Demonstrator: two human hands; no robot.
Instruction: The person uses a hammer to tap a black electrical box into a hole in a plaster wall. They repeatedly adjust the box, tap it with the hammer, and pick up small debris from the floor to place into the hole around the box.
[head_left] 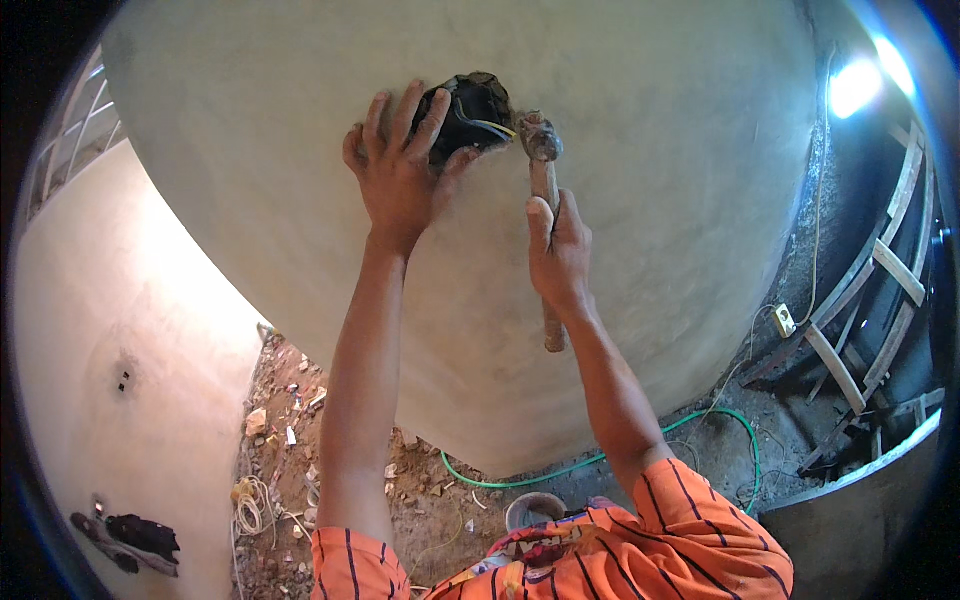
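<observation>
A black wall box (470, 106) sits in a rough-edged hole in the plastered wall (660, 120), with thin wires (478, 126) showing in its mouth. Along its left side my left hand (398, 180) rests with fingers spread, the index finger over the rim and the thumb under the lower edge. My right hand (562, 250) is closed round the wooden handle of a hammer (541, 145). The worn hammer head stands just right of the hole; whether it touches the hole's edge I cannot tell. The handle's end shows below my wrist.
Wooden ladders or frames (885, 270) lean at the right, near a bright lamp (855, 88) and a hanging socket (783, 320) on a cord. A green hose (590, 462) crosses the rubble floor. A bucket (535, 508) stands below me. Coiled cable (255, 505) lies at left.
</observation>
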